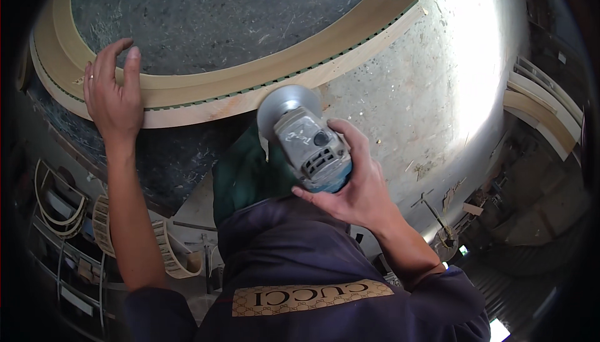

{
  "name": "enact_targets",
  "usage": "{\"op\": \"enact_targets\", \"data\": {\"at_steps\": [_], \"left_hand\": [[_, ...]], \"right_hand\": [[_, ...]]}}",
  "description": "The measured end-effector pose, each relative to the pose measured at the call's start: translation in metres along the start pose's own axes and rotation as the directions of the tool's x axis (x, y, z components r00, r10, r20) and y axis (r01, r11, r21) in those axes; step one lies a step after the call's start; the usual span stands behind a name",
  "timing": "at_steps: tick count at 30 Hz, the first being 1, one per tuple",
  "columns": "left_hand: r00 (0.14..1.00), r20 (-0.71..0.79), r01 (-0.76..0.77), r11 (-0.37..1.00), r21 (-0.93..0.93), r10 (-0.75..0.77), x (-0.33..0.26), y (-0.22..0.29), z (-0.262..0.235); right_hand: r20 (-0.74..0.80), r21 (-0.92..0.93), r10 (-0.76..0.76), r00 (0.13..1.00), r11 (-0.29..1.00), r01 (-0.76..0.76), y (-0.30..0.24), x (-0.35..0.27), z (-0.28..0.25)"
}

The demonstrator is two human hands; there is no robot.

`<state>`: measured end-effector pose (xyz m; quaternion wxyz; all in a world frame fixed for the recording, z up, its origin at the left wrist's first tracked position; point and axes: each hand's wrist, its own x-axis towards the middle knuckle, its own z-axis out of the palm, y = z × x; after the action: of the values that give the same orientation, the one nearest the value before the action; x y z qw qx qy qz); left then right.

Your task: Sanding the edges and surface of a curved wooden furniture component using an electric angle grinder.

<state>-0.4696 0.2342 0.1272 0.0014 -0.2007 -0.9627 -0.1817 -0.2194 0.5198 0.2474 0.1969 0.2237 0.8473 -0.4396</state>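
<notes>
A large curved wooden frame arcs across the dark worktop, with a row of dark green marks or gaps along its length. My left hand lies over the frame's left part, fingers stretched across it and thumb apart, a ring on one finger. In my right hand is an angle grinder, grey on top and blue lower down. Its round grey disc is at the frame's near outer edge; whether it touches the wood I cannot tell. The far left of the frame runs toward the picture's rim.
Under the frame is a dark, scratched worktop. Grey floor stretches to the right, with small scraps on it. More curved wooden pieces lie at the far right. Further curved parts and a metal rack stand at the lower left.
</notes>
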Motion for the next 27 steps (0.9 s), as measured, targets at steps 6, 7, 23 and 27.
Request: {"op": "enact_targets", "data": {"at_steps": [6, 7, 23, 27], "left_hand": [[0.999, 0.024, 0.026, 1.0, -0.012, -0.026, -0.001, -0.004, 0.002], [0.999, 0.027, 0.035, 0.999, -0.01, -0.034, -0.001, -0.004, 0.003], [0.999, 0.04, 0.025, 0.999, -0.025, -0.024, 0.002, 0.006, -0.001], [1.0, 0.012, 0.009, 0.999, -0.036, -0.008, 0.002, 0.005, 0.0]], "right_hand": [[0.017, 0.007, -0.015, 1.0, 1.0, 0.015, 0.0, 0.005, 0.005], [0.018, 0.001, -0.013, 1.0, 1.0, 0.013, 0.003, 0.005, 0.002], [-0.32, 0.347, 0.272, 0.907, 0.925, -0.155, 0.048, 0.01, -0.038], [-0.224, 0.241, 0.163, 0.961, 0.965, -0.108, 0.027, 0.0, -0.015]]}}
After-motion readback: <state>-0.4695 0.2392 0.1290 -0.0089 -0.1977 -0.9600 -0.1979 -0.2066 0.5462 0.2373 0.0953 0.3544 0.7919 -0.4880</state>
